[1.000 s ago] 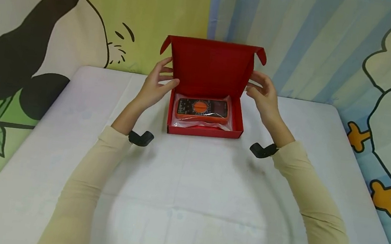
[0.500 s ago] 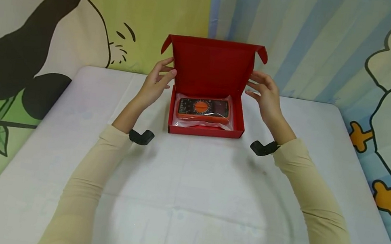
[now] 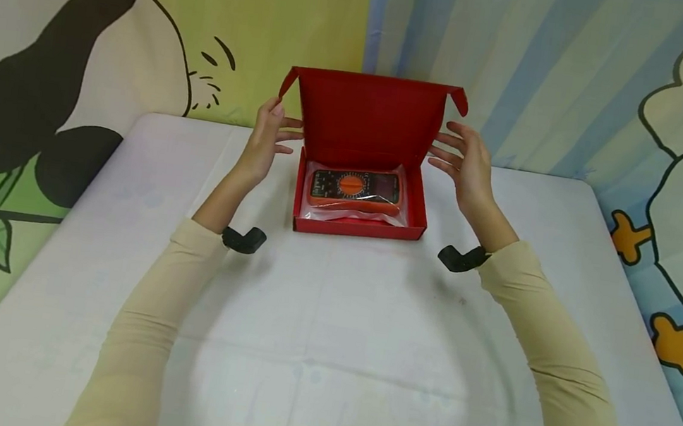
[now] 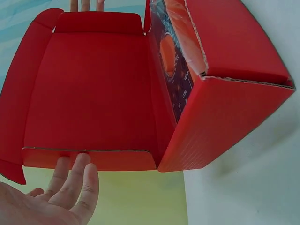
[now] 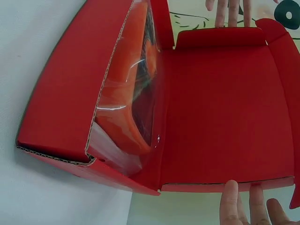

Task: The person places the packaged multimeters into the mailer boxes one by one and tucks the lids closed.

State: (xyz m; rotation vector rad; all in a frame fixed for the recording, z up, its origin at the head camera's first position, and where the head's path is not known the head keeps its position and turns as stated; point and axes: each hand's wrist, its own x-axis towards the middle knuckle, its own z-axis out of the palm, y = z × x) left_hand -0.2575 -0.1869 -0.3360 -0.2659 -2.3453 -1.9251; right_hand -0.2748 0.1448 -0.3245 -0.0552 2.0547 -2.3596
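Note:
A red cardboard box (image 3: 358, 229) stands on the table with its lid (image 3: 369, 117) raised at the back. Inside it lies an orange and black multimeter (image 3: 354, 187) wrapped in a clear plastic bag (image 3: 402, 213). My left hand (image 3: 260, 143) is at the lid's left edge; in the left wrist view its extended fingertips (image 4: 82, 159) touch the side flap. On the other side, my right hand (image 3: 471, 168) has its fingers spread, and in the right wrist view the fingertips (image 5: 230, 187) meet the lid's right flap.
The box sits near the back of a table covered with a white cloth (image 3: 315, 323). Behind the table hangs a cartoon-printed backdrop (image 3: 302, 9). A black wrist mount (image 3: 244, 239) projects inward from the left wrist, another (image 3: 462, 259) from the right.
The left thumb has moved away from the box's side up toward the lid's corner tab. The right thumb has lifted too. The lid tips slightly; the multimeter stays put.

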